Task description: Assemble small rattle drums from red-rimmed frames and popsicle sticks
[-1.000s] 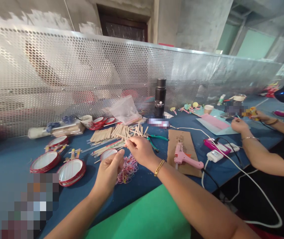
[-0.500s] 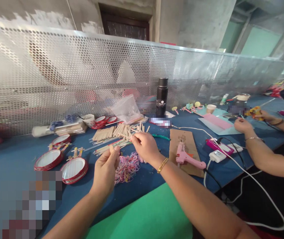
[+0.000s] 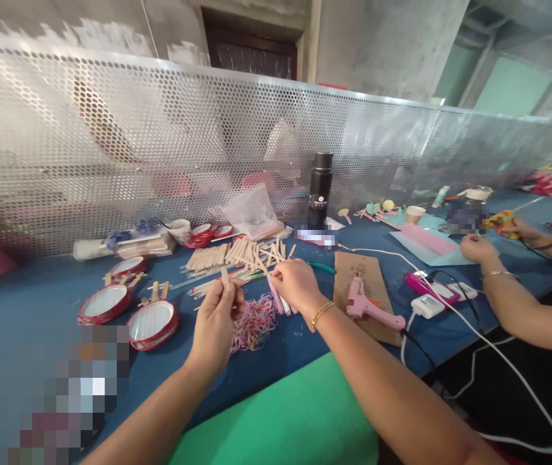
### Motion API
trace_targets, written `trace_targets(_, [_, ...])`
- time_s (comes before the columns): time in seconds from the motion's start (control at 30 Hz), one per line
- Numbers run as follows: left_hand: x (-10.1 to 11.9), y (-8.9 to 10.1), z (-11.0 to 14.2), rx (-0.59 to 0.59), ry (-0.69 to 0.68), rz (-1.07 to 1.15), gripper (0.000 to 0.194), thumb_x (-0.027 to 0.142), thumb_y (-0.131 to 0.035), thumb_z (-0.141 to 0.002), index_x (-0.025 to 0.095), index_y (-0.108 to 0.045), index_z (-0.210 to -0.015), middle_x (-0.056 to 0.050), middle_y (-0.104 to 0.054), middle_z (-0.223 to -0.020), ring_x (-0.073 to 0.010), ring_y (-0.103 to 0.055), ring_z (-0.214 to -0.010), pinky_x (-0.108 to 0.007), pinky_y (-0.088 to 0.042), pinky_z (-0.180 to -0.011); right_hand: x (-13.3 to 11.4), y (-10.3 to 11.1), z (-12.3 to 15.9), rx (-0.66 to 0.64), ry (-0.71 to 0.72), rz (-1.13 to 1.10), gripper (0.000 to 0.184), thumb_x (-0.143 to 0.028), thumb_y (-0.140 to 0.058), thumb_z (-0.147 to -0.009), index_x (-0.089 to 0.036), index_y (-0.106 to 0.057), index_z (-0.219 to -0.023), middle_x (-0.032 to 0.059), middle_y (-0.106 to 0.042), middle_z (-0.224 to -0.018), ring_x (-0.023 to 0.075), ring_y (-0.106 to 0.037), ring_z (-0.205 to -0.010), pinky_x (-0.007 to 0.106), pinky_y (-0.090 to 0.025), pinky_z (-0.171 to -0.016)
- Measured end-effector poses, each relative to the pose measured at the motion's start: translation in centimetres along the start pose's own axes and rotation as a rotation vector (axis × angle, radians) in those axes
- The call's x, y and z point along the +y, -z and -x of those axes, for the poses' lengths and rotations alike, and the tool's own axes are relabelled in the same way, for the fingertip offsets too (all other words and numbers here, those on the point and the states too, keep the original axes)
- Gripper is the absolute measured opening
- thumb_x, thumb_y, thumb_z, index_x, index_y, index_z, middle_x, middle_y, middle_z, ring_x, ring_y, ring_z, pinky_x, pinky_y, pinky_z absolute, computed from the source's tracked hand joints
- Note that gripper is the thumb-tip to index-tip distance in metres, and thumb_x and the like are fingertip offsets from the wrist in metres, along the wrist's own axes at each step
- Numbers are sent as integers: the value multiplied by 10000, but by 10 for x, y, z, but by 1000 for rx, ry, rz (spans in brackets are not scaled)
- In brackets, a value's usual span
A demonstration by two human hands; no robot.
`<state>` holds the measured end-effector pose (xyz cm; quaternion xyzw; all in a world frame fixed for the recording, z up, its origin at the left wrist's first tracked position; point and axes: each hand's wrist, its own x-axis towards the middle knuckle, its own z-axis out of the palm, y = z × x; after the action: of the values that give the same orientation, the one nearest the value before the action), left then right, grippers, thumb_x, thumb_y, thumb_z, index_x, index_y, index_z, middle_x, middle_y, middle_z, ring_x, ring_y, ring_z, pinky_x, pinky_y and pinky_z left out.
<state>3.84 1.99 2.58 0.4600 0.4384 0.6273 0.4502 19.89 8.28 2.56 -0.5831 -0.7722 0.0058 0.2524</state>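
My left hand (image 3: 214, 318) is closed in a pinch on a craft stick (image 3: 225, 278), whose pale wooden end points up above the thumb. To its right, my right hand (image 3: 299, 284) has its fingertips pressed together; whatever is between them is too small to make out. Just under those fingertips lie pink and white rods (image 3: 276, 296). Behind both hands is a loose pile of wooden craft sticks (image 3: 251, 253). A tangle of pink and purple elastic bands (image 3: 256, 323) lies between the hands, on the blue tabletop (image 3: 305, 345).
Round red-rimmed pieces (image 3: 153, 325) with short sticks attached lie at left. A pink glue gun (image 3: 372, 311) rests on cardboard (image 3: 341, 268). A black bottle (image 3: 321, 190) stands by the perforated metal screen (image 3: 198, 148). White cables and another person's hands (image 3: 480, 248) are at right.
My right hand has drawn a little rightward from the stick pile, uncovering the pink rods. The stick in my left hand now shows more upright. The view has shifted slightly.
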Motion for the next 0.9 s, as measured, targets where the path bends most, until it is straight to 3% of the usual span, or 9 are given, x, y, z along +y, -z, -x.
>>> trace_targets(0.17, [1, 0, 1, -36, -7, -34, 306, 482, -645, -832, 177, -636, -844, 35, -493, -638, -86, -399, -561, -183, -312, -502, -10, -7, 5, -127, -34, 107, 158, -290, -663, -794, -172, -753, -741, 107, -759, -794, 253, -701, -816, 310, -457, -714])
trace_targets(0.37, [-3, 0, 0, -91, -32, -87, 295, 472, -627, -851, 177, -636, -843, 41, -476, -611, -88, -384, -536, -191, -298, -478, -19, -4, 9, -163, -52, 144, 252, -360, -645, -790, -150, -758, -869, 154, -759, -877, 289, -713, -866, 348, -488, -741])
trace_targets(0.63, [-1, -1, 0, -89, -49, -117, 320, 493, -626, -848, 173, -637, -847, 40, -478, -612, -91, -390, -536, -202, -306, -488, -22, -2, 12, -159, -35, 81, 224, -377, -632, -797, -172, -721, -791, 113, -754, -811, 260, -713, -796, 303, -459, -638])
trace_targets(0.77, [0, 1, -1, -71, -66, -126, 303, 481, -611, -858, 178, -632, -857, 39, -479, -627, -99, -390, -558, -213, -308, -509, -16, 0, 9, -84, -58, -29, 313, -404, -541, -896, -187, -672, -712, 81, -742, -774, 226, -697, -750, 291, -423, -620])
trace_targets(0.9, [-1, 5, -5, -11, -121, -166, 235, 417, -607, -869, 186, -637, -841, 47, -453, -626, -101, -380, -585, -218, -306, -547, -16, 3, 9, -67, -66, -236, 198, -363, -574, -909, -192, -648, -843, 51, -742, -851, 188, -682, -783, 261, -415, -636])
